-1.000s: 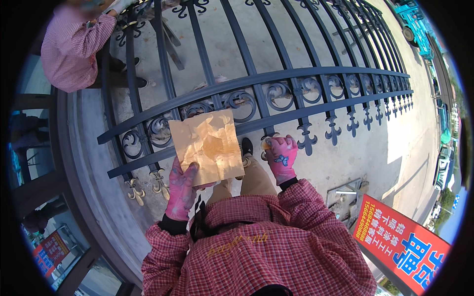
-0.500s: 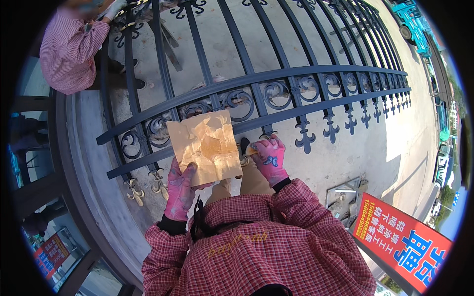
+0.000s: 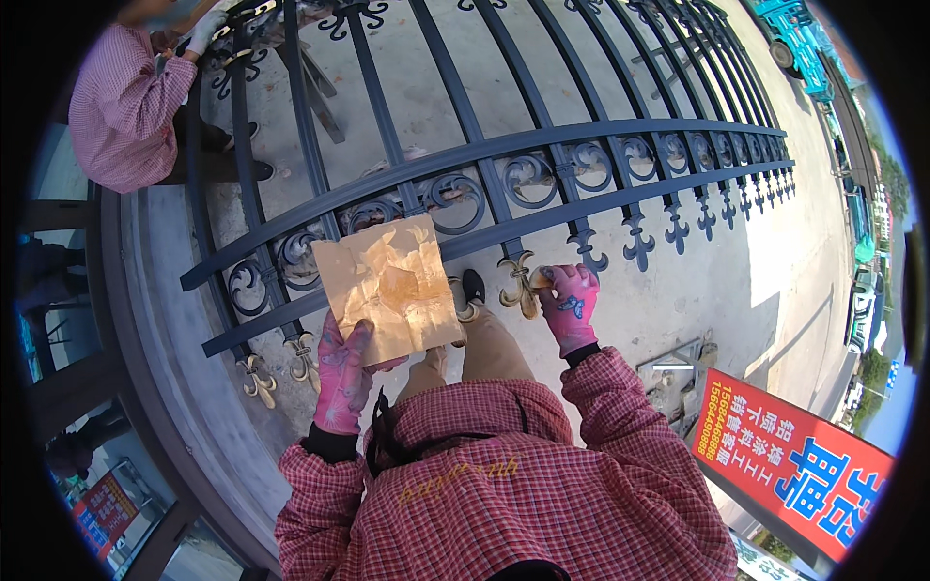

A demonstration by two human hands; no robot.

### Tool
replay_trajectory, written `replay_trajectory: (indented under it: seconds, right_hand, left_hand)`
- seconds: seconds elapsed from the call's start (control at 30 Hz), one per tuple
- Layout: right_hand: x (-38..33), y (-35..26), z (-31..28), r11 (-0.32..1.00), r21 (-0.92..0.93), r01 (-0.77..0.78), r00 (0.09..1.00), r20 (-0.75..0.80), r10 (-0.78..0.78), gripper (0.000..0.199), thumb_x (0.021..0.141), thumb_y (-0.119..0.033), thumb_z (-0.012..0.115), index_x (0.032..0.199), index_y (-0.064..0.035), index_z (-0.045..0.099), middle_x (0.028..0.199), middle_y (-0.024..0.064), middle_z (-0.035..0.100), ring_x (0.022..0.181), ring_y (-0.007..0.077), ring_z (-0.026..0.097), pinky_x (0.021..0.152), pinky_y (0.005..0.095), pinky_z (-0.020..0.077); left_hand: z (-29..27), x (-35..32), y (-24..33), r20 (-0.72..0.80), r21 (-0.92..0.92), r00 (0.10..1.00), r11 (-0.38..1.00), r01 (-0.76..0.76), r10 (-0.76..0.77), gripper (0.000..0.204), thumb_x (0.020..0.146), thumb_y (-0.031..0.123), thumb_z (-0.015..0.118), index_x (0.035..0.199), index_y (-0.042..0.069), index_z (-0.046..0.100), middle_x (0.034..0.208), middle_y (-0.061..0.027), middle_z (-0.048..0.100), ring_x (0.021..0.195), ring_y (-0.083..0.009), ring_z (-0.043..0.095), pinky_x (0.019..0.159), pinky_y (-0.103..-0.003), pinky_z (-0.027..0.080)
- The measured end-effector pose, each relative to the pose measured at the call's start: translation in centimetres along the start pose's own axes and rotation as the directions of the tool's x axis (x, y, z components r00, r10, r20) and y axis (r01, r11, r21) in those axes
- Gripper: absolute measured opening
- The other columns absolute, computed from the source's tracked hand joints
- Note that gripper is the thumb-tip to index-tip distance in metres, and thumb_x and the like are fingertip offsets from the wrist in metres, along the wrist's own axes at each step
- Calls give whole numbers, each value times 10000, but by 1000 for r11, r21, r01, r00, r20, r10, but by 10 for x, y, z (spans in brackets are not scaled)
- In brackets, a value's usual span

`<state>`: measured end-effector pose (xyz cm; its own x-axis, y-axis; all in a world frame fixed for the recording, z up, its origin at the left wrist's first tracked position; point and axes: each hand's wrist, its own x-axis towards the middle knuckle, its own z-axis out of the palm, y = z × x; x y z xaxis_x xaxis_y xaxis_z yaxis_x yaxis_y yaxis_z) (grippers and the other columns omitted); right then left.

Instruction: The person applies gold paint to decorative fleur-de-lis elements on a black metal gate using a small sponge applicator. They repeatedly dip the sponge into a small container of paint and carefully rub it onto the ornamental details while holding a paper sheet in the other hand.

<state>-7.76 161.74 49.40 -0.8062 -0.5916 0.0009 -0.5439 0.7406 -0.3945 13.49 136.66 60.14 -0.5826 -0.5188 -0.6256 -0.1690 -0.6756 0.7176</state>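
Note:
My left hand (image 3: 343, 373), in a pink patterned glove, grips a square of brown cardboard (image 3: 387, 334) by its lower left part. Shiny gold paint is smeared over the cardboard's middle. My right hand (image 3: 570, 305), in a matching glove, pinches a small yellowish pad (image 3: 542, 278); its exact kind is mostly hidden by the fingers. The pad is close to the right side of a gold fleur-de-lis finial (image 3: 518, 284) on the dark metal fence (image 3: 465, 242); whether they touch I cannot tell. Farther left, other gold finials (image 3: 258, 380) show, while the finials to the right (image 3: 637, 242) are dark.
The fence panel spans the far side, raised over concrete ground. At the far left, a person (image 3: 131, 111) in a checked shirt works with a gloved hand at the bars. Glass doors (image 3: 73, 320) stand left. A red sign (image 3: 790, 460) and a metal frame (image 3: 678, 373) are at right.
My right hand has shifted right, uncovering the gold finial it was in front of. The view has moved a little, and the cardboard stays in my left hand.

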Motion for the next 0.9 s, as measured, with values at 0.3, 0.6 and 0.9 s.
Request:
replay_trajectory:
  seconds: [0.3, 0.6, 0.9]
  right_hand:
    - [4, 1, 3, 945, -60, 320, 938, 157, -308, 240, 644, -146, 696, 881, -155, 660, 882, 27, 634, 943, 291, 559, 881, 421, 393]
    - [-71, 7, 1, 993, -106, 46, 970, 242, -19, 234, 622, -177, 726, 851, -155, 682, 853, 45, 642, 876, 285, 579, 842, 395, 429]
    - [-73, -16, -80, 948, 281, -152, 973, -123, 193, 332, 638, -88, 785, 949, -79, 669, 934, 93, 668, 867, 260, 606, 777, 364, 485]
  left_hand:
    - [-2, -3, -5, 25, 6, 1000, 1000, -5, 4, 484, 916, 174, 560, 1358, 90, 382, 1161, -104, 572, 914, -232, 663, 618, -370, 629]
    - [-4, -9, -9, 106, -40, 994, 999, -4, 8, 482, 933, 134, 555, 1373, 91, 362, 1226, -95, 531, 1021, -233, 624, 708, -404, 616]
    - [14, -18, -27, 247, -89, 969, 996, 8, 14, 448, 934, 86, 523, 1358, 67, 379, 1218, -102, 541, 976, -211, 638, 680, -356, 618]
